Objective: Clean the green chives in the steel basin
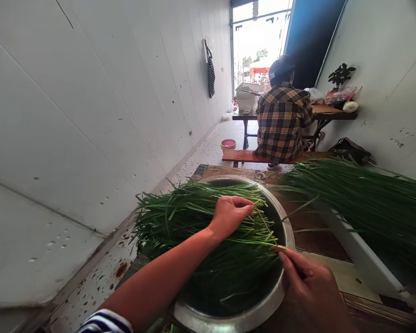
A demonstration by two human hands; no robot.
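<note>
Long green garlic chives (180, 208) lie in a round metal basin (287, 222), their leafy ends hanging over its left rim and pale stem ends towards the right. Above them my left hand (230, 215) is closed in a pinch on one end of a thin brownish withered leaf (264, 223). That strand runs down to my right hand (307, 280), at the basin's right rim. Between its thumb and forefinger my right hand pinches the pale base of a chive stalk (254, 241), whose green length points left across the basin.
A big heap of chives (367, 199) fills a white container (353, 245) to the right. Ahead, a person in a plaid shirt (280, 125) sits on a wooden bench (242, 156) at a table. A small bucket (228, 144) stands on the floor; a white wall (107, 92) runs along the left.
</note>
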